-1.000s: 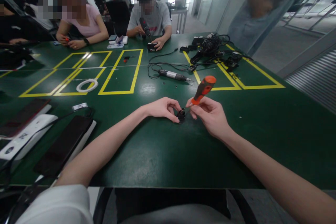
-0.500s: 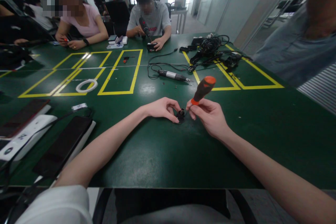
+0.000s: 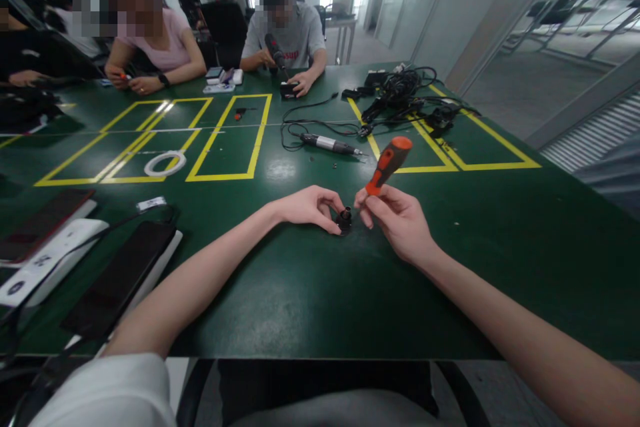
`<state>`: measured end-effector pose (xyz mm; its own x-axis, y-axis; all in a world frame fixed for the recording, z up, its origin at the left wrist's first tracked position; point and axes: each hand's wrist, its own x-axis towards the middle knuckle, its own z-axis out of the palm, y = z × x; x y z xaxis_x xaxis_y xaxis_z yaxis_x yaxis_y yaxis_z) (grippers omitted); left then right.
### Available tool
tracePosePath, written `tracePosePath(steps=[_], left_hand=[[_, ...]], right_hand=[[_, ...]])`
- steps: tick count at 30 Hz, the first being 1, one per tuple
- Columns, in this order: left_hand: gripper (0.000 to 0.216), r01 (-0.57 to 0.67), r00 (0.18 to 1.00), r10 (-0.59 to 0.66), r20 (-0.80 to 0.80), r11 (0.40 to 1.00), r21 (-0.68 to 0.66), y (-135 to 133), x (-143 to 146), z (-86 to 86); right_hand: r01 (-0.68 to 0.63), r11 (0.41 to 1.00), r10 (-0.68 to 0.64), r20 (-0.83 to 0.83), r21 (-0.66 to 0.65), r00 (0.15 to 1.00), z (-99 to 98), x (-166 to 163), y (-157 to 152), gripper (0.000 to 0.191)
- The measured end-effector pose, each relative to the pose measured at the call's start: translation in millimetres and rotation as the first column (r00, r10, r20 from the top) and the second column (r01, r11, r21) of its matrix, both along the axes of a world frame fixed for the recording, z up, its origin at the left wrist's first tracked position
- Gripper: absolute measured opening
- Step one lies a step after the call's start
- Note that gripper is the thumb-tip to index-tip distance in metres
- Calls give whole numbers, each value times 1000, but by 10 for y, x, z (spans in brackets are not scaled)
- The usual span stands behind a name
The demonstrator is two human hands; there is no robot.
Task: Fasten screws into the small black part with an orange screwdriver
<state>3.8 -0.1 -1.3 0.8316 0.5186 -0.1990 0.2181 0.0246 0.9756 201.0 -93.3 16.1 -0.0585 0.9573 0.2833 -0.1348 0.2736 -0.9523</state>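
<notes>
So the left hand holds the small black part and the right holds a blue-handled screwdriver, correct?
Not blue: the head view shows the screwdriver with an orange-and-grey handle. The right hand holds it; the left hand holds the small black part.

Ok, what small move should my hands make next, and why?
I'd probably check that the tip of the screwdriver sits against the black part: your left hand pinches the part at the table, and your right hand holds the screwdriver beside it, tilted, but the tip is too small to make out.
</notes>
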Motion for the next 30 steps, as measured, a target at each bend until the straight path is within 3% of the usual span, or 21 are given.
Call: tracePosePath(steps=[6,13,21,30], left_hand=[[46,-3,1000,3,3,1000,-21,-4,2,6],[44,-5,1000,5,1,1000,-13,0,0,-2],[45,-10,1000,10,-11,1000,-20,-15,0,17],[44,-13,1000,13,-16,1000,-6,-16,1,24]], right_hand=[[-40,999,40,-25,0,999,23,-3,-8,38],[17,1000,-17,46,8,999,30,-1,-6,38],[-56,998,55,-26,-11,998,-6,0,-2,37],[5,1000,-5,43,5,999,-5,13,6,35]])
